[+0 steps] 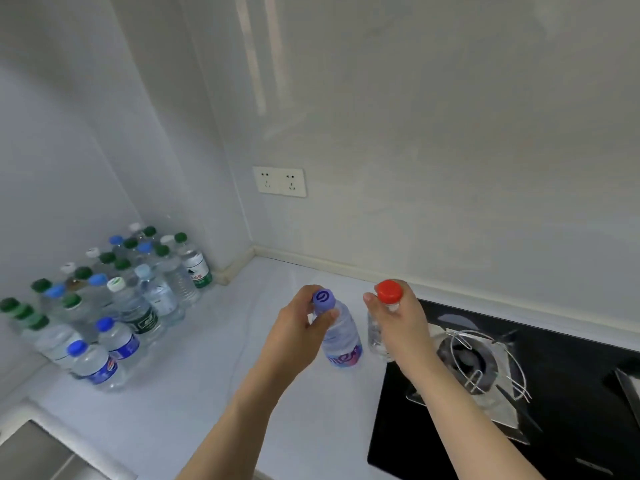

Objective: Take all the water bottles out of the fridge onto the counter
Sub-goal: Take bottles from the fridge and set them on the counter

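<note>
My left hand [298, 323] grips the neck of a purple-capped water bottle [341, 341] with a purple label, upright over the white counter [214, 393]. Just to its right my right hand [398, 320] holds a clear red-capped bottle [389, 292] by the neck, at the counter's edge next to the stove. I cannot tell whether either bottle's base touches the counter. Several water bottles [114, 296] with green, blue and white caps stand grouped in the counter's back left corner. The fridge is out of view.
A black gas stove [554, 393] with a metal burner ring and wire pan support lies at the right. A double wall socket [279, 181] sits on the back wall. A sink edge [31, 452] shows at the bottom left.
</note>
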Motion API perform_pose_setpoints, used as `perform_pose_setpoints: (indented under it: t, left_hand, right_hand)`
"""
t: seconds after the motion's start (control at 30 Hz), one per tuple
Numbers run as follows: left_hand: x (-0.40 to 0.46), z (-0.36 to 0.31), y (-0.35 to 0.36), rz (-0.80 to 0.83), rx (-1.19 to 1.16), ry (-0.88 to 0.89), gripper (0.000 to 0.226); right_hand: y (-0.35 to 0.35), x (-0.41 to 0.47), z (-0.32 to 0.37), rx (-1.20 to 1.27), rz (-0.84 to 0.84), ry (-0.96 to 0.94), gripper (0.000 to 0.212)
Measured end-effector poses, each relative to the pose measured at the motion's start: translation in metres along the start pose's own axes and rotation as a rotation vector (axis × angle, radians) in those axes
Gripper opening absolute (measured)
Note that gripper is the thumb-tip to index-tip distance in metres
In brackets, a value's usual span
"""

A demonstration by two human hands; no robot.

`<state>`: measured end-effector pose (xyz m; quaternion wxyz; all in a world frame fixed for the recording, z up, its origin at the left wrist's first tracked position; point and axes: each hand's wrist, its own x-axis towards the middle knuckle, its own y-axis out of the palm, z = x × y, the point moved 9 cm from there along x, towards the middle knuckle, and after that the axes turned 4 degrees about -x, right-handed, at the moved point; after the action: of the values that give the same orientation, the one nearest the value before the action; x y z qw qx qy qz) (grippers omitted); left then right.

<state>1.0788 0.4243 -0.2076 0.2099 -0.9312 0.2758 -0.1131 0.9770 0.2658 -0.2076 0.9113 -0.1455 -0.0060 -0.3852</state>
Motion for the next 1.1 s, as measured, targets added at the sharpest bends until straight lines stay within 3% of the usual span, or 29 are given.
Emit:
perform_pose_setpoints:
  t: [0.3, 0.6, 0.8, 1.1]
  left_hand:
    - [0.061, 0.08, -0.113, -0.081, 0.039, -0.039, 0.022]
    - [0.073, 0.18, -0.216, -0.194, 0.091, -0.194, 0.019]
    - [0.09, 0.23, -0.254, -0.258, 0.112, -0.285, 0.023]
    - [0.136, 0.284, -0.264, -0.305, 0.104, -0.36, 0.027]
  right_hand:
    - [0.151, 0.059, 0.018, -0.047, 0.106, -0.012, 0.012]
    - [0.313, 0.078, -0.005, -0.312, 0.478, 0.03, 0.019]
    - [0.386, 0.098, -0.024, -0.428, 0.62, 0.081, 0.034]
    - [0.465, 0.163, -0.04, -0.339, 0.664, 0.125, 0.024]
